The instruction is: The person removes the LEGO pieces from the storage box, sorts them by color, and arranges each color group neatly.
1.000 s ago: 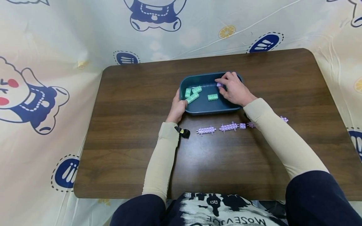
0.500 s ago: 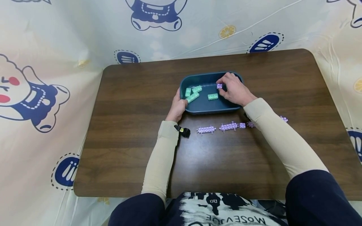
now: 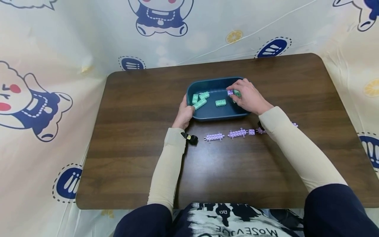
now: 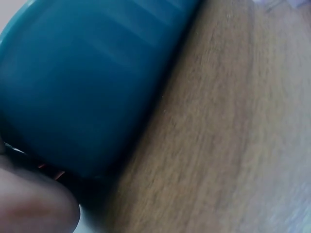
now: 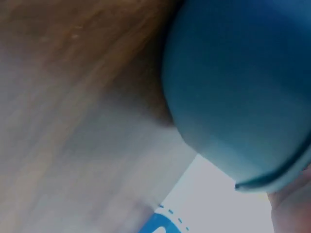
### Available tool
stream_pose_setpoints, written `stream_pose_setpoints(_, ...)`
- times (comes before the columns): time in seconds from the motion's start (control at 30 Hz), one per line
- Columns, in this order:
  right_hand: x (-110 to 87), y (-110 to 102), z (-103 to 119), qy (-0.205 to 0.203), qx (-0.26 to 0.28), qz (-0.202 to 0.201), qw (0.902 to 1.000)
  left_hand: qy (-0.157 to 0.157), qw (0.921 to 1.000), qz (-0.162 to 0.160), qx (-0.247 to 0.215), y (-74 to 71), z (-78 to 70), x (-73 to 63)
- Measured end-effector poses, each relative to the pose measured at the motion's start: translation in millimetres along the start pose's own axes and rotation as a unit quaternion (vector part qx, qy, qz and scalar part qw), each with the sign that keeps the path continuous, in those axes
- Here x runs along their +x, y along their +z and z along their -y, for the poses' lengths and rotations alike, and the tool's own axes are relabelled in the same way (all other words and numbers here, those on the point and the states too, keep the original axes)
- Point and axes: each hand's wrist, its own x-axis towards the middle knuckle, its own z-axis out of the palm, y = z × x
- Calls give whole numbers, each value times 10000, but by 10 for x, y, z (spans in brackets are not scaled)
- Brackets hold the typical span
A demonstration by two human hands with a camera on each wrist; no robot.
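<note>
My left hand (image 3: 184, 114) grips the left end of a blue-green tray (image 3: 220, 117), thumb at the rim and fingers along the outer wall. Inside the tray's right part, my right hand (image 3: 251, 98) pinches a small purple toy brick (image 3: 230, 92) between thumb and fingers. A green brick (image 3: 237, 93) shows beneath that hand, partly hidden by it. Another green brick (image 3: 220, 103) lies mid-tray, and a cluster of green bricks (image 3: 200, 104) sits at the left. In the left wrist view, the tray wall (image 4: 92, 82) fills the upper left, with a fingertip (image 4: 39, 204) below it.
In front of the tray, a row of purple pieces lies on the brown table (image 3: 133, 148): a studded strip with side pegs (image 3: 214, 137), a similar strip (image 3: 238, 133) and a square brick (image 3: 251, 132). The right forearm covers part of the row. A patterned sheet (image 3: 97, 39) hangs behind.
My right hand has shifted slightly within the tray, still pinching the purple brick. A green brick beneath it has come into sight. My left hand keeps its grip; the head view has tilted slightly.
</note>
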Motion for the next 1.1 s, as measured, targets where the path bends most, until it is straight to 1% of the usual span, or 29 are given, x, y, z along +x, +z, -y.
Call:
stream_pose_setpoints(0.23,-153,-75,5,446,426,17,9981,15,9999,-16,-117,-14,-3,-10)
stream_pose_setpoints(0.33,-210,-86,-10,566,493,54,9972,37,9999,38,-157,-2,3,-12)
stream_pose_setpoints(0.47,-296,-108,-28,508,450,-6,9977,5,9998,45,-181,12,15,-12)
stream_pose_setpoints(0.63,-439,-167,-36,461,420,-315,9976,-23,9998,8,-182,18,1,-6)
stream_pose_setpoints(0.77,-586,-200,-64,560,472,-511,9960,-74,9999,10,-135,21,-3,8)
stream_pose_setpoints(0.9,-695,-226,-90,712,534,-568,9944,-92,9999,20,-71,14,-14,14)
stream_pose_setpoints(1.1,-798,-259,-133,711,528,-650,9939,-49,9999,3,-98,32,-10,0)
